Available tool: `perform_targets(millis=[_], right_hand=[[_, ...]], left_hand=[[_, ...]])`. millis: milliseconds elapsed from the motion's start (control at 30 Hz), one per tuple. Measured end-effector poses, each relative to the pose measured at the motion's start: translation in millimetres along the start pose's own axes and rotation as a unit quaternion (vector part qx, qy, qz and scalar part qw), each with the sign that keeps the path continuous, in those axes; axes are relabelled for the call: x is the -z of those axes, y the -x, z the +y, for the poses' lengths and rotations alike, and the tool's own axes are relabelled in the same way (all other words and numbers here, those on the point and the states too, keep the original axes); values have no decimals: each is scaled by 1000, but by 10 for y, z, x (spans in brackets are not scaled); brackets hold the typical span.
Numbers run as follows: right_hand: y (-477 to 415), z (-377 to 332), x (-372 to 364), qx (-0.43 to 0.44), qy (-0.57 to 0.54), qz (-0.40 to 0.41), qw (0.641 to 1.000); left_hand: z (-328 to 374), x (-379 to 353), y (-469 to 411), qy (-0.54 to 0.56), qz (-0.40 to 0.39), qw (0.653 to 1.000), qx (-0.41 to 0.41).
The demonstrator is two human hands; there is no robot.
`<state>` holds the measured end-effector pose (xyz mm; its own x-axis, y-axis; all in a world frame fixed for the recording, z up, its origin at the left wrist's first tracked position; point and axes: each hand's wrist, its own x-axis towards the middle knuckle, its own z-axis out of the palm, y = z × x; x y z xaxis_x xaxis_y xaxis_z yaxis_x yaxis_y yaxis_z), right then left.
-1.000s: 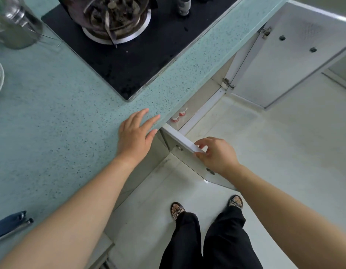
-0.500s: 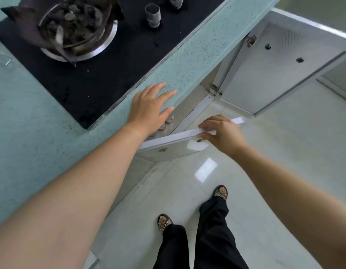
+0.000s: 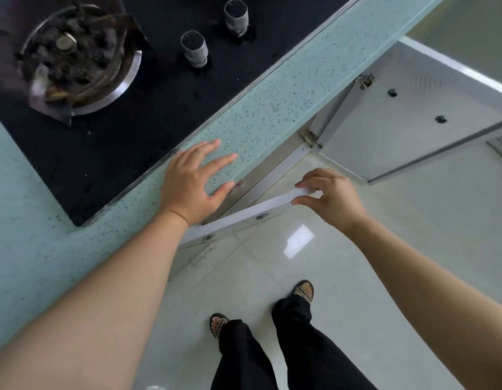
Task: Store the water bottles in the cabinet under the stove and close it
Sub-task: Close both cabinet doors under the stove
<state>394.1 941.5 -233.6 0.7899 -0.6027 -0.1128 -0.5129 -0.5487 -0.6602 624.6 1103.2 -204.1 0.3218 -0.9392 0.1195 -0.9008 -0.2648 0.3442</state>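
Person stands at speckled green countertop (image 3: 258, 114) with the black stove (image 3: 159, 102) set into it. Cabinet (image 3: 286, 164) sits under the stove, two doors. Near door (image 3: 244, 213) is swung partway in, still ajar; far door (image 3: 399, 130), to the right, stands wide open on its hinges (image 3: 366, 81). Water bottles are not plainly in view: the counter lip and near door hide the inside, so I judge they are already stowed but cannot confirm. Hands are apart. Left hand (image 3: 193, 178) lies flat on the counter edge just beside the stove, fingers spread, holding nothing, likely a brace. Right hand (image 3: 333, 198) pinches the white top edge of the near door near its free corner, thumb on the near side, fingers curled over the top. The door looks like a thin, stiff, light panel that should swing easily on its hinges. The free edge, far from the hinge, is the right place to hold it for leverage. Advise letting go or shifting to a flat push before it meets the frame, or the fingertips get caught. The far door needs the same treatment at its outer edge.
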Motion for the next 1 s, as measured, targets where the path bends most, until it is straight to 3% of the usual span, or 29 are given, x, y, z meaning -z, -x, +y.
perform_targets(millis=[200, 367, 767, 1000], right_hand=[[-281, -121, -207, -106, -148, 119, 976], [-457, -190, -275, -148, -186, 139, 961], [-534, -374, -451, -165, -167, 194, 953], [-164, -579, -355, -181, -47, 124, 974]], left_hand=[[-30, 7, 2, 3, -4, 1000, 7], [-35, -8, 0, 0, -14, 1000, 10], [-53, -11, -1, -7, -40, 999, 3], [-17, 44, 8, -12, -55, 998, 7]])
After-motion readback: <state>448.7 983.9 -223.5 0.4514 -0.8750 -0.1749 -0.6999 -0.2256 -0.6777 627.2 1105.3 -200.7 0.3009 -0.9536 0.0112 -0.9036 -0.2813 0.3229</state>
